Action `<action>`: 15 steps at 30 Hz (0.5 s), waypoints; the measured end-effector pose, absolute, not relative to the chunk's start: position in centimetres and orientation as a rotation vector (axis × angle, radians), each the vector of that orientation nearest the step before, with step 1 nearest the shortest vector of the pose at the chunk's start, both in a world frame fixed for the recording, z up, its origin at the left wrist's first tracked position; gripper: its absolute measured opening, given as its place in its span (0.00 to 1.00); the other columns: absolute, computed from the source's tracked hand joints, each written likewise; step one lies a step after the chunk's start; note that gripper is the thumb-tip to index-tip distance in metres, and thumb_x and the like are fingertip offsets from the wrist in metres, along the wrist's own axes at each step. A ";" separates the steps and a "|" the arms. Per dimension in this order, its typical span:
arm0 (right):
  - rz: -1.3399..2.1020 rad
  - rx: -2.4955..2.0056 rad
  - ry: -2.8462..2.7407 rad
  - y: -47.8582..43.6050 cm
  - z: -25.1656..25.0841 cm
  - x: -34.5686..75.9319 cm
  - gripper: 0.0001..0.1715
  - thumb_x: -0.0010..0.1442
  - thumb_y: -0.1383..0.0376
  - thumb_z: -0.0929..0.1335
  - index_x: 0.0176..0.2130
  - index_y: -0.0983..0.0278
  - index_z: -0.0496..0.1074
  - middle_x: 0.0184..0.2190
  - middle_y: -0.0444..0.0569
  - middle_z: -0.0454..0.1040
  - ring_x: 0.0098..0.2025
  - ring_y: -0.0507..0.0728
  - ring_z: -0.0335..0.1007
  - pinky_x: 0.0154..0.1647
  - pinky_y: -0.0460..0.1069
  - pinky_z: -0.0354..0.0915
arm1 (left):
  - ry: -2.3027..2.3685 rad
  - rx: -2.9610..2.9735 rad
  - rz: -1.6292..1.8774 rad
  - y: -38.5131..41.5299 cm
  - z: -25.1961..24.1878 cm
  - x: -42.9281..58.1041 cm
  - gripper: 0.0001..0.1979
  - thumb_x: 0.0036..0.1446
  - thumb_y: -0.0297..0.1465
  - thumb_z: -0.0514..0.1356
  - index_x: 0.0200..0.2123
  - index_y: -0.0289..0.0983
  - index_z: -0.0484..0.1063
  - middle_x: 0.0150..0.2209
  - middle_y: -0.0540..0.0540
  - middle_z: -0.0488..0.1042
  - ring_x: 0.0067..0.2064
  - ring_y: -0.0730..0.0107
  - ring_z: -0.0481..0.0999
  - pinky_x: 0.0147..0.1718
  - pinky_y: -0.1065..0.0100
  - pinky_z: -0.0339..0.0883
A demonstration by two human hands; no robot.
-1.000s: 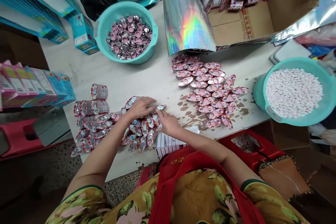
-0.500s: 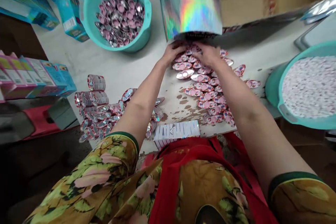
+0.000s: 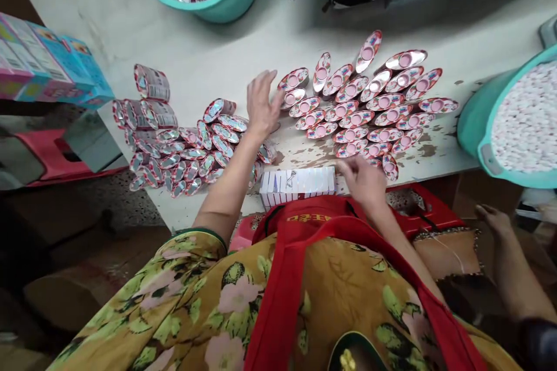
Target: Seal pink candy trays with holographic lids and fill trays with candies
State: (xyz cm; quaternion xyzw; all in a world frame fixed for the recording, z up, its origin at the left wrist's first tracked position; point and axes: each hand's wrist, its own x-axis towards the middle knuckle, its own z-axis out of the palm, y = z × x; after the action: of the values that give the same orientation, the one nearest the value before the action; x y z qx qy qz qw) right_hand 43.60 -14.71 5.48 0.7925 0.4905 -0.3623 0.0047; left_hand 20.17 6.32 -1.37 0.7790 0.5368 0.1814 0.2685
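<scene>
My left hand (image 3: pixel 262 105) is open, fingers spread, just beside the leftmost of a group of small printed pouches (image 3: pixel 355 119). These stand close together with open oval tops, and a pink round piece shows in each. My right hand (image 3: pixel 365 184) is at the front edge of that group, thumb and fingers loosely bent and apart. I see nothing held in it. Left of it lies a shiny striped box (image 3: pixel 298 181) at the table edge. Behind my left forearm is another cluster of printed pouches (image 3: pixel 180 156), several stacked on their sides.
A teal bucket (image 3: pixel 217 8) of small metallic cups with pink insides stands at the back. Another teal bucket (image 3: pixel 472 127), full of whitish bits, is at right. Colourful boxes (image 3: pixel 56 61) line the left. Another person's hand (image 3: pixel 496 221) shows at lower right.
Both hands have come back from the far end of the pouches. My left moved left of them, my right down to the front edge. The view has shifted; the shiny sheet now sits higher.
</scene>
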 end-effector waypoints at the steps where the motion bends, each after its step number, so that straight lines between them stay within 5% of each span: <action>1: -1.203 2.412 1.393 -17.2 4.7 43.0 0.27 0.69 0.45 0.62 0.46 0.62 0.78 0.39 0.60 0.81 0.45 0.68 0.78 0.44 0.57 0.67 | 1.517 2.127 0.484 4.4 -0.4 19.5 0.26 0.73 0.47 0.46 0.65 0.44 0.66 0.65 0.40 0.69 0.69 0.53 0.64 0.67 0.47 0.57; 4: -1.588 2.310 1.180 -21.1 1.3 42.1 0.24 0.64 0.46 0.67 0.41 0.64 0.77 0.38 0.58 0.81 0.43 0.65 0.77 0.43 0.54 0.67 | 1.459 2.127 0.349 -1.9 1.7 18.0 0.25 0.74 0.44 0.43 0.64 0.43 0.68 0.59 0.41 0.75 0.62 0.57 0.71 0.62 0.50 0.65; 9: -2.401 2.409 1.012 -20.3 -1.5 42.0 0.34 0.56 0.35 0.68 0.33 0.63 0.74 0.32 0.49 0.79 0.36 0.58 0.73 0.41 0.51 0.68 | 1.049 2.077 -0.024 -8.8 1.9 16.8 0.26 0.69 0.46 0.56 0.63 0.38 0.70 0.61 0.36 0.75 0.62 0.53 0.73 0.62 0.52 0.65; 12: -2.653 2.436 0.892 -19.8 -0.8 42.1 0.35 0.52 0.33 0.70 0.29 0.62 0.74 0.28 0.47 0.78 0.34 0.56 0.71 0.39 0.51 0.68 | 1.005 2.050 -0.249 -9.7 2.5 16.5 0.30 0.64 0.49 0.62 0.62 0.38 0.71 0.60 0.36 0.75 0.61 0.48 0.73 0.61 0.49 0.64; 15: -2.750 2.503 0.847 -19.8 -0.1 42.1 0.29 0.48 0.39 0.76 0.29 0.61 0.76 0.28 0.45 0.78 0.32 0.55 0.71 0.37 0.50 0.67 | 0.928 2.007 -0.329 -9.9 4.1 16.1 0.23 0.65 0.49 0.62 0.53 0.39 0.77 0.51 0.40 0.79 0.54 0.52 0.77 0.54 0.56 0.67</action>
State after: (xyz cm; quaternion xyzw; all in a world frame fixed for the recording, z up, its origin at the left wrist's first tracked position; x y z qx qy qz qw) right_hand 42.13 -19.82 -0.08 0.6196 0.2096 -0.6808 -0.3297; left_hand 16.10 -9.86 4.06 0.8071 0.3733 -0.1322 0.4379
